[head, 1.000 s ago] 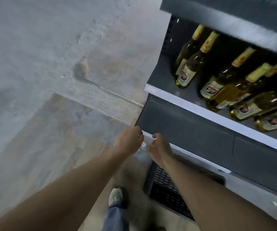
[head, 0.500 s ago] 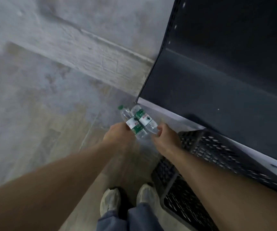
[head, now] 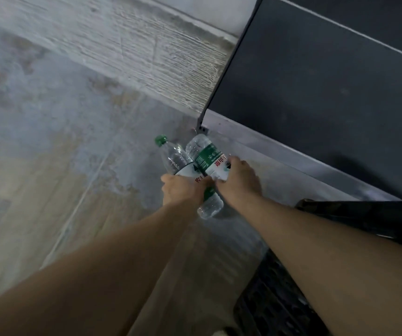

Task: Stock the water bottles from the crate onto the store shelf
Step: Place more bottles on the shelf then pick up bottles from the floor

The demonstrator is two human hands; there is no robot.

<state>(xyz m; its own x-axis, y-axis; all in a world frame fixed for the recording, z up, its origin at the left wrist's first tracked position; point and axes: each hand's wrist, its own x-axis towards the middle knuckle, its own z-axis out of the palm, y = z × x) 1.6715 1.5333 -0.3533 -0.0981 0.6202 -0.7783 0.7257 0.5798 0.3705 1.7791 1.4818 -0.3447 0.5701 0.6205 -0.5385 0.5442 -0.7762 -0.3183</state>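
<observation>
My left hand [head: 181, 190] grips a clear water bottle [head: 174, 157] with a green cap pointing up and away; its base sticks out below my fist. My right hand [head: 237, 180] holds a second clear water bottle [head: 207, 155] by its green and white label, base end pointing away. The two bottles cross each other just in front of the left corner of the dark grey store shelf [head: 316, 88], above its pale front lip. The black plastic crate [head: 275, 304] lies under my right forearm at the lower right.
A pale textured skirting [head: 146, 52] runs diagonally along the wall behind the shelf's left end. Worn wooden floor [head: 49, 166] fills the left half of the view. The crate's upper rim [head: 364, 212] sits close against the shelf base.
The view has tilted down and closer to the bottom shelf. Both hands, each holding a bottle, have stayed together near the shelf's left corner; the bottles now cross more steeply.
</observation>
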